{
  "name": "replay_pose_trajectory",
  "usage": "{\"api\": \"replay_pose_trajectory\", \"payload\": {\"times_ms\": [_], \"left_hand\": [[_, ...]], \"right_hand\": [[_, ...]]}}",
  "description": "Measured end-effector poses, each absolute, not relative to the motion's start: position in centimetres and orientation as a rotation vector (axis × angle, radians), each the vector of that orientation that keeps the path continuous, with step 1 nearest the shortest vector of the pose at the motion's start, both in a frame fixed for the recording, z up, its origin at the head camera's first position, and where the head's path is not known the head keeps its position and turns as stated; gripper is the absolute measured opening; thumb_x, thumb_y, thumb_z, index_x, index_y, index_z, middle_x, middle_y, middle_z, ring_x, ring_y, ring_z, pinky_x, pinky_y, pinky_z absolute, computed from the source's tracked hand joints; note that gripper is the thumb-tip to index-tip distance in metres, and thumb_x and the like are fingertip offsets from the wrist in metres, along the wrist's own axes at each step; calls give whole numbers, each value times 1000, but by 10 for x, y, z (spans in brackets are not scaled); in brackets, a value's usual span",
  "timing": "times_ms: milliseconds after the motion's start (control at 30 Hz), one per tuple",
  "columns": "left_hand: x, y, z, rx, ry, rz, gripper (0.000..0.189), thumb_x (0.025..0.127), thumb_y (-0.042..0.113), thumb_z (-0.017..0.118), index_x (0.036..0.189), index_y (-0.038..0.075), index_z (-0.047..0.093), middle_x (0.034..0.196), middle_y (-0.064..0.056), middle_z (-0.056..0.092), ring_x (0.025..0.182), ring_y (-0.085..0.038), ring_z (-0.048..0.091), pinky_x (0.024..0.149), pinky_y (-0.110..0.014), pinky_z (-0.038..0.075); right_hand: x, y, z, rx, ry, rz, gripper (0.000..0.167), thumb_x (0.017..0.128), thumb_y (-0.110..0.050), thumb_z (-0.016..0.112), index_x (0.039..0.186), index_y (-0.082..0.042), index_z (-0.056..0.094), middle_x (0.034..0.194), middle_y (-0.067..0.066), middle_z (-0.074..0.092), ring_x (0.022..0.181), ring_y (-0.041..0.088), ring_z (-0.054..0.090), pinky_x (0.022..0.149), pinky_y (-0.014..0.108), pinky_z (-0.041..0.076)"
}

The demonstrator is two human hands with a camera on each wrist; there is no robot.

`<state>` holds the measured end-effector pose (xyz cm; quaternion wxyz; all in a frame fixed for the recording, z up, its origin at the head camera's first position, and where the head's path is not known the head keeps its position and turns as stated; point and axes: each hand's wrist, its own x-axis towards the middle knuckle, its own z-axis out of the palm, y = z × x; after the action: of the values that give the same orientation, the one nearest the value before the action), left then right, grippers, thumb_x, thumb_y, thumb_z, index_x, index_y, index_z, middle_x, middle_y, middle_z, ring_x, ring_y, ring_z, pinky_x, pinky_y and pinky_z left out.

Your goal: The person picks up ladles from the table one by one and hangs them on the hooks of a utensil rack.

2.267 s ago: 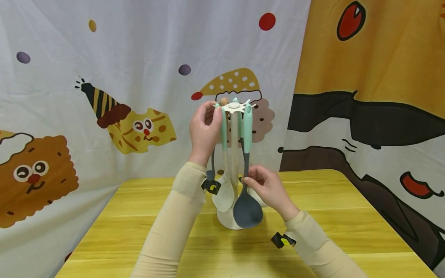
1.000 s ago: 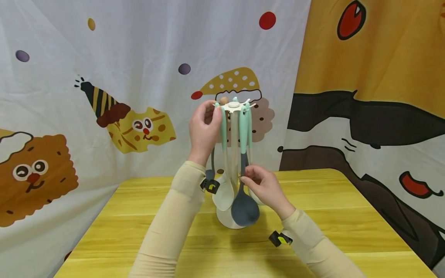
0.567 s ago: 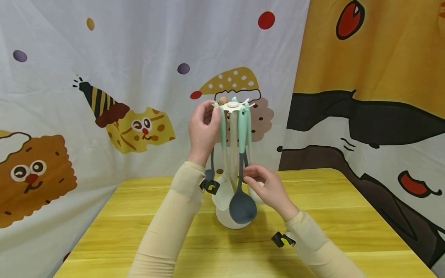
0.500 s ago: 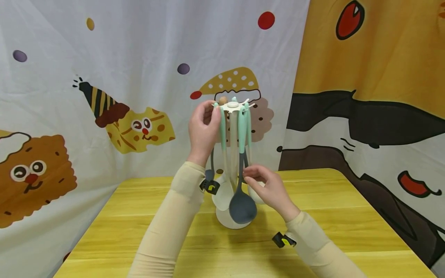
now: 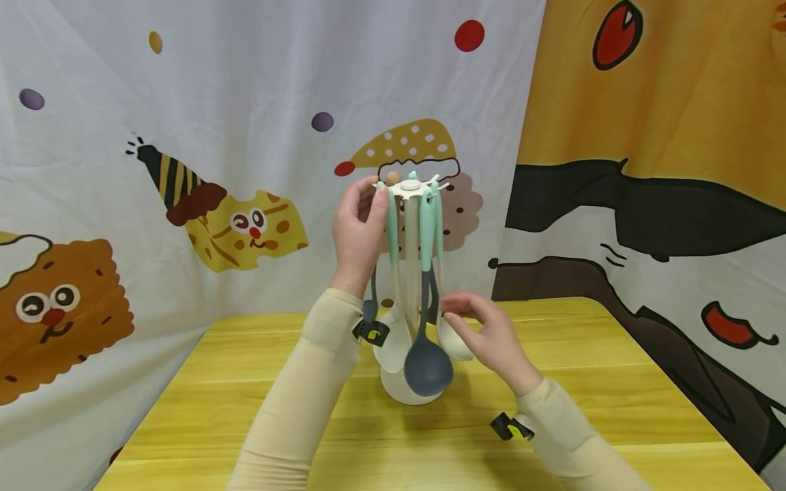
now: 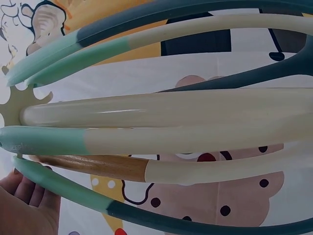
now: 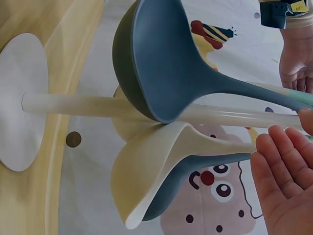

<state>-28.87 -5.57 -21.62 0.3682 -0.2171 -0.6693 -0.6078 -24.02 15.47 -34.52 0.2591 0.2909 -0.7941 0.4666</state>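
Note:
A cream utensil rack (image 5: 410, 185) stands upright on the table, with several mint-handled utensils hanging from its top hooks. My left hand (image 5: 358, 235) grips the left edge of the rack's top, thumb in front beside a mint handle. A dark grey-blue ladle (image 5: 428, 368) hangs at the front, its bowl over the rack's round base (image 7: 24, 103). To its right hangs a cream ladle (image 7: 146, 169). My right hand (image 5: 491, 337) is off the dark ladle, its fingers loosely bent close to the cream ladle's neck and holding nothing.
A pale spoon-shaped utensil (image 5: 393, 349) hangs at the front left of the rack. Another dark utensil (image 5: 370, 308) hangs behind my left wrist, and a brown-handled one (image 6: 98, 166) is at the back. The wooden table (image 5: 258, 409) ends at a cartoon-printed curtain (image 5: 258, 82).
The dark ladle has shifted left and hangs from a front hook. My right hand has let go of its neck and drawn back to the right. My left hand keeps its place.

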Motion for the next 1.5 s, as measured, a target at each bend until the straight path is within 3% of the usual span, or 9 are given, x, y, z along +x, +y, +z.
{"api": "replay_pose_trajectory", "payload": {"times_ms": [367,500,667,733,933,1133,1500], "left_hand": [[-285,-58,-219,-542,-1755,-1601,52,100,30,57,145,4,48,134,-12,56,119,-18,55,103,-29,44],[-283,-60,-224,-566,-1762,-1614,57,100,32,56,150,7,41,146,-13,48,130,-18,48,109,-33,38],[-280,-63,-231,-562,-1796,-1617,63,100,33,55,155,12,31,151,-8,43,136,-18,43,112,-30,33],[-274,-64,-232,-555,-1815,-1600,64,101,29,54,156,10,28,152,-10,41,137,-21,42,113,-34,33],[-272,-69,-246,-508,-1901,-1515,69,99,38,52,156,9,26,153,-9,41,137,-17,41,113,-38,32],[-272,-74,-266,-505,-1978,-1454,71,98,43,52,156,9,28,154,-6,39,139,-16,37,114,-39,30],[-260,-85,-302,-520,-2155,-1305,70,100,44,48,158,13,24,158,-5,31,144,-23,29,114,-53,24]], "right_hand": [[-240,161,-349,764,-2132,1217,24,92,-4,70,116,-8,69,105,0,71,96,17,66,88,29,52],[-240,163,-352,744,-2143,1198,25,92,-5,70,117,-8,68,107,0,71,100,18,66,88,33,51],[-240,168,-355,715,-2157,1168,28,91,-6,71,118,-7,68,111,1,70,103,19,65,89,41,50],[-240,170,-357,711,-2157,1164,29,90,-5,71,119,-7,67,112,1,70,104,20,64,90,38,49],[-239,178,-362,719,-2146,1121,31,90,-5,71,121,-9,67,116,1,69,108,22,62,93,30,45],[-239,186,-367,710,-2146,1075,36,90,-4,71,125,-9,65,122,3,67,113,25,59,95,33,44],[-238,193,-378,720,-2164,1013,45,91,-8,70,135,-8,60,132,7,61,121,31,53,97,53,41]]}}
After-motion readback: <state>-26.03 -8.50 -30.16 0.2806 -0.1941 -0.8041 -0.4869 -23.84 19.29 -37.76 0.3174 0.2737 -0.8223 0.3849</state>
